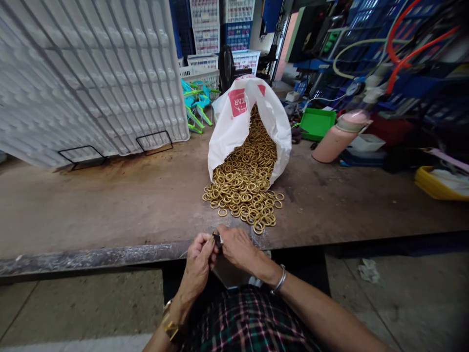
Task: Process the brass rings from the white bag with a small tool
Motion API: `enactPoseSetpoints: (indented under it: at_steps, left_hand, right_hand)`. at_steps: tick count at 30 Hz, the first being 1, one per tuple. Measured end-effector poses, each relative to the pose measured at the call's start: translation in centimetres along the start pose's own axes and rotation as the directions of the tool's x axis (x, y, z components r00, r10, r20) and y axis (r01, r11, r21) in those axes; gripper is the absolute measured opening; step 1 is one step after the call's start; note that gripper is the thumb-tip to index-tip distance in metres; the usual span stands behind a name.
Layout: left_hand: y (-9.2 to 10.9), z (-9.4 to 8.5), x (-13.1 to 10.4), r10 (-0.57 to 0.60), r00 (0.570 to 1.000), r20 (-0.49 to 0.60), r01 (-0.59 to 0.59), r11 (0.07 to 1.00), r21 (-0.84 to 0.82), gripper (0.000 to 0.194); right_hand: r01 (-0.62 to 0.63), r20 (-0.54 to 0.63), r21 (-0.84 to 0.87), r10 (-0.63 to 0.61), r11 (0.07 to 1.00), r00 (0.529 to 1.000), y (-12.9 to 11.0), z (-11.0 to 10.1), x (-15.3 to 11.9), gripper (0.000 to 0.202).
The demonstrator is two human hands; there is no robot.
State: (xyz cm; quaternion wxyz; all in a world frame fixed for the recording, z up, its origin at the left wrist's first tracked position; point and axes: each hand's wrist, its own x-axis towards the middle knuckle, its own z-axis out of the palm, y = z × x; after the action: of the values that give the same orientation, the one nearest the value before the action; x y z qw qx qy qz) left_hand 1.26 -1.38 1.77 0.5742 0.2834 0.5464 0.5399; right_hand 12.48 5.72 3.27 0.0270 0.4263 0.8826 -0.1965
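Both hands meet just above the front edge of the workbench. My left hand is closed, thumb and fingers pinched round something too small to name. Against it, my right hand is closed too, its fingers bent over a small dark piece that lies between the two hands. Just beyond them, a heap of brass-coloured rings spills out of a white plastic bag with red print. The bag lies on its side, its mouth towards me, with many more rings inside.
Stacked white ribbed trays stand at the left by black wire stands. Teal and green plastic parts sit behind. Rightward are a green tray, a pink bottle, a yellow tray and orange hoses. Crates stand behind.
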Motion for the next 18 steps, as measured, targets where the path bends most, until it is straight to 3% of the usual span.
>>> enactPoseSetpoints:
  at_steps: [6,13,18]
  left_hand:
    - [1.1,0.6,-1.3,-0.038,0.994,0.104,0.058,0.980,-0.192,0.025]
    - [1.7,0.6,-0.6,-0.117,0.992,0.035,0.122,0.912,-0.391,0.024]
    - [2.0,0.0,-0.4,-0.209,0.975,0.081,0.221,0.837,-0.500,0.027]
  right_hand:
    - [-0.126,-0.079,-0.081,0.119,0.989,0.990,0.4,-0.5,1.5,0.027]
    - [-0.212,-0.191,-0.163,0.180,0.964,0.965,0.5,-0.6,2.9,0.029]
    - [-0.228,-0.202,-0.180,0.191,0.957,0.961,0.4,-0.2,3.0,0.023]
